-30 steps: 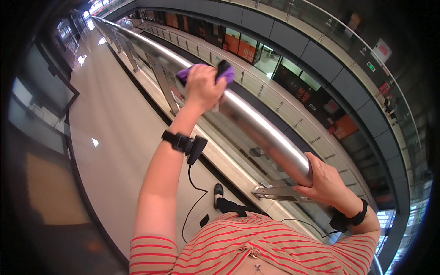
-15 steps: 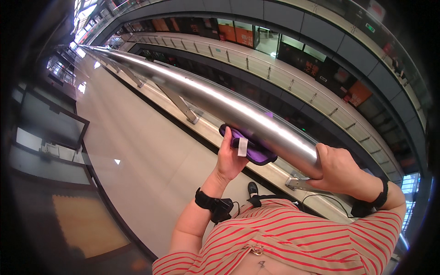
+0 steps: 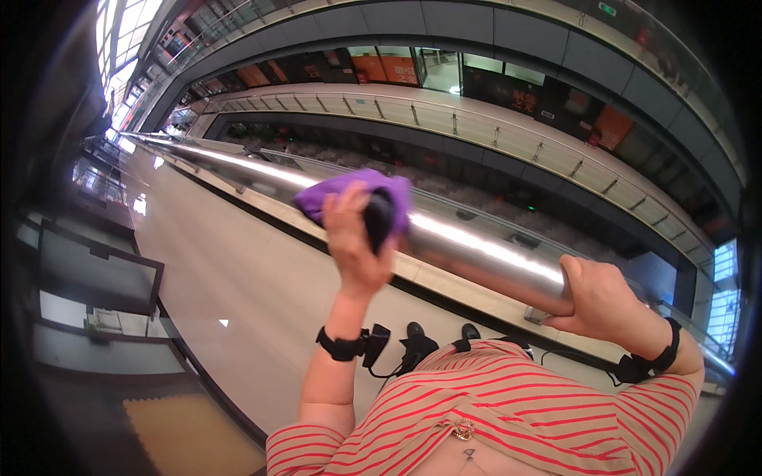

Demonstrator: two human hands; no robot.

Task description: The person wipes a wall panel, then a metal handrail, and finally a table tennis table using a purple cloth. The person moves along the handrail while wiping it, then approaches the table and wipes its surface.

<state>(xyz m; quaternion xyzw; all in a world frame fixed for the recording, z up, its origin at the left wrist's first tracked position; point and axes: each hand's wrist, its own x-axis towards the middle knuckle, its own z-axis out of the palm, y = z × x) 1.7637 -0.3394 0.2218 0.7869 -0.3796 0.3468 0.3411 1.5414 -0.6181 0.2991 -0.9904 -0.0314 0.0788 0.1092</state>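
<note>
My left hand [image 3: 357,252] has its fingers wrapped on a purple cloth [image 3: 377,181] with black edging, smeared a little by motion. The cloth hides a stretch of the shiny round metal handrail [image 3: 484,258]; whether it touches the metal I cannot tell. Farther right, my right hand [image 3: 603,301] grips the same rail, thumb on the near side and fingers over the top. Black bands circle both my wrists, and a small black box [image 3: 379,341] sits beside the left one.
The rail runs from lower right to far upper left. Beyond it lies a drop, with a curved balcony [image 3: 444,107] opposite. Glossy pale floor [image 3: 238,278] spreads to my left, with a dark-framed glass panel [image 3: 99,266] farther out. My shoes [image 3: 471,331] stand near the rail's base.
My left hand has lifted the purple cloth from under the near side of the rail, moving up and left across it. My right hand keeps its grip, and the view has tilted somewhat.
</note>
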